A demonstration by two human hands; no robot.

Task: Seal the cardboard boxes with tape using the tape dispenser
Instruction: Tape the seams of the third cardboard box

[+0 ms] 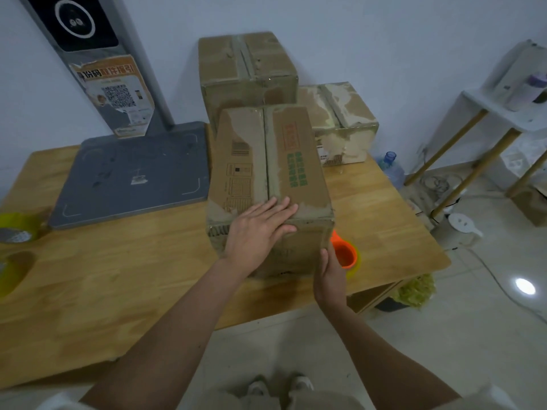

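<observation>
Head view, looking down on a wooden table (124, 279). Three cardboard boxes in sight. Nearest box (270, 184) sits at table centre, long seam running 12 to 6 o'clock, a strip of clear tape visible along that seam and down over the near edge. Behind it at 12 o'clock, a taller box (247, 69) with a tape strip along its top seam. At 2 o'clock from the near box, a smaller box (340, 122), also taped across its top; much torn surface paper on all three.

Left hand (260, 229) lies flat, fingers straight, pressing on the near top edge of the near box where the tape folds over. Grasping nothing. Right hand (328, 276) sits at the box's near right corner, at 5 o'clock; thumb lies along the corner, other fingers hidden behind it, so cannot tell whether it clasps anything. Orange tape dispenser (344, 254) just beyond that hand, touching or nearly touching the box side; whether it is held is unclear.

Tape rolls, yellow-green (17, 226), at the table's far left edge, 9 o'clock, well apart from the boxes.

Judgement: all three tops look sealed; this moment reads as smoothing down the tape end on the last box. Undersides and far ends unseen, so remaining work cannot be ruled out
</observation>
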